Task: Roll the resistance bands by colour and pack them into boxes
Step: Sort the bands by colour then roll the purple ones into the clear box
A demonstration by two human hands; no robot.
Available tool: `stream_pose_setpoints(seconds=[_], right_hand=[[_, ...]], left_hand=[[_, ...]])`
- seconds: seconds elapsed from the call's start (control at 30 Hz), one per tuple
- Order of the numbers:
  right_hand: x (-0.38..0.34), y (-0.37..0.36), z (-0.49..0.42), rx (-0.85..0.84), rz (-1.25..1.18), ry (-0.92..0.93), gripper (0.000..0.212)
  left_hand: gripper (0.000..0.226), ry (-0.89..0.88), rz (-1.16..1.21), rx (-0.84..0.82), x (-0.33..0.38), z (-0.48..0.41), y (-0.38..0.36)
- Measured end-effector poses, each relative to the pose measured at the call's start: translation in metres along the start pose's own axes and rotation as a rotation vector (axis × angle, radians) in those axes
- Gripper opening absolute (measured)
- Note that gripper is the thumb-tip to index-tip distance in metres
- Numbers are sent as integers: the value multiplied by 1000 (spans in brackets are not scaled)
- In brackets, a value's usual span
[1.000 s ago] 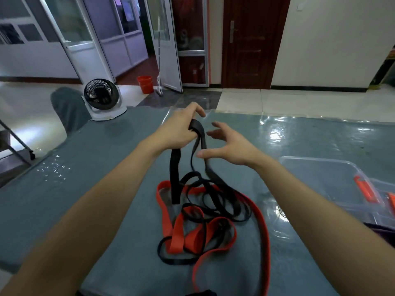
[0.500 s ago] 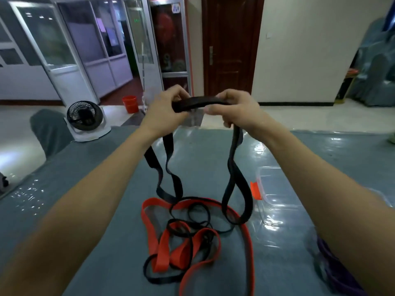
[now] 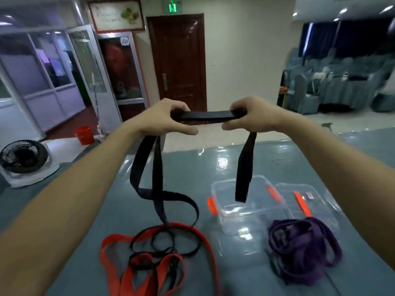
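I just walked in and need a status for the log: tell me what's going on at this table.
A person holds a black band straight between the left hand and right hand, above the table. Its loops hang down into a tangle with the red band lying on the table. A purple band lies bunched beside the clear box, which looks empty. Nothing is rolled or packed yet.

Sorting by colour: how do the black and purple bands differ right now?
The black band is held between left hand and right hand, ends hanging; the purple band lies heaped on the table, untouched. The black band's lower loops tangle with the red band; the purple band does not. Neither is rolled.
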State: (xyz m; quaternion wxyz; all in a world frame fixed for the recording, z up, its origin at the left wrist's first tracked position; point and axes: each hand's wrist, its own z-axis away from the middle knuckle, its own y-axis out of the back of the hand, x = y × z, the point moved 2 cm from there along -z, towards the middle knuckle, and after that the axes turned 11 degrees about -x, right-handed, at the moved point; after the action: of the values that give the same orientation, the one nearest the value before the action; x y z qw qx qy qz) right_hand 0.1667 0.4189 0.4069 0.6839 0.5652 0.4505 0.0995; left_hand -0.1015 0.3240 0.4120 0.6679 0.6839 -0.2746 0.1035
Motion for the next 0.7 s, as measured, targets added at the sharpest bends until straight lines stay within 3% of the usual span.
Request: stream_pose_setpoints(seconds=[0.1,0.3,0.47,0.7], right_hand=[[25,30,31,56,55,-38,40],[94,64,87,252,-80,-57,31],[168,47,139,341,-311,5,80],[265,-14,191,272,-615,-45,101]], left_hand=[[37,-98,92,21,45,-33,-5],[36,-212,286,81,142,-101,-43],[25,-244,565,10,217,-155,-121],[26,-204,675,24,315,-221,-203]])
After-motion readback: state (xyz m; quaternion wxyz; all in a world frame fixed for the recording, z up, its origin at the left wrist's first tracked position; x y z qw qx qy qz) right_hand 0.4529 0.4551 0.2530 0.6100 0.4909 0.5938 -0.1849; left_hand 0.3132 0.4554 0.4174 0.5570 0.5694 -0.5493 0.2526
